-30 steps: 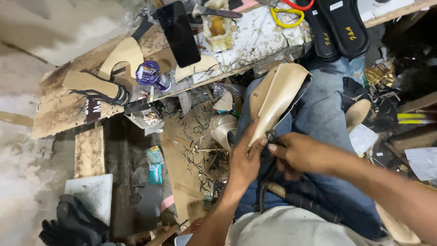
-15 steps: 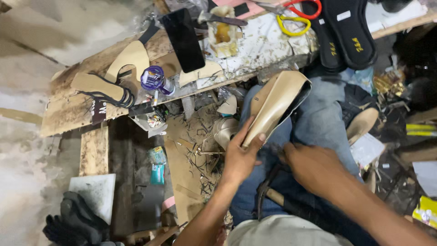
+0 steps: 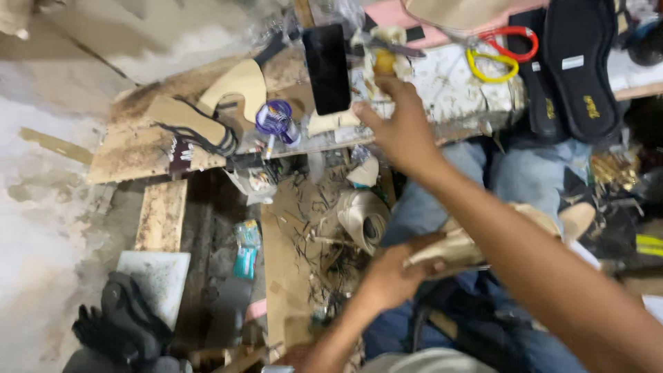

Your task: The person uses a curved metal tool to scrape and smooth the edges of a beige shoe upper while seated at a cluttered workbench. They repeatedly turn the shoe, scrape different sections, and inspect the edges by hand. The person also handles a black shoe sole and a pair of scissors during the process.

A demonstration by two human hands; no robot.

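We had the left hand (image 3: 390, 276) low in the middle of the frame, its fingers closed round the narrow end of a beige, curved leather-like shoe sole (image 3: 476, 242) that lay across the lap in blue jeans (image 3: 525, 179), right of centre. The sole was partly hidden behind the right forearm, so we could see only its pale edge and one rounded end at the right.

The right hand (image 3: 404, 128) was up in the upper middle, stretched over the cluttered, glue-stained wooden workbench (image 3: 138, 148). Its fingers were loosely spread and its fingertips sat just at a small yellowish pot (image 3: 384, 62); whether they gripped anything we could not tell through the blur.

Just left of that hand a black rectangular phone (image 3: 327, 68) lay on the bench, with a purple-topped small bottle (image 3: 275, 117) further left and a tan strapped sandal sole (image 3: 190, 124) beyond it. To the upper right we saw red and yellow-handled scissors (image 3: 504, 55) beside a pair of black insoles (image 3: 577, 69). A roll of pale tape-like material (image 3: 364, 217) sat below the bench, near the left hand.
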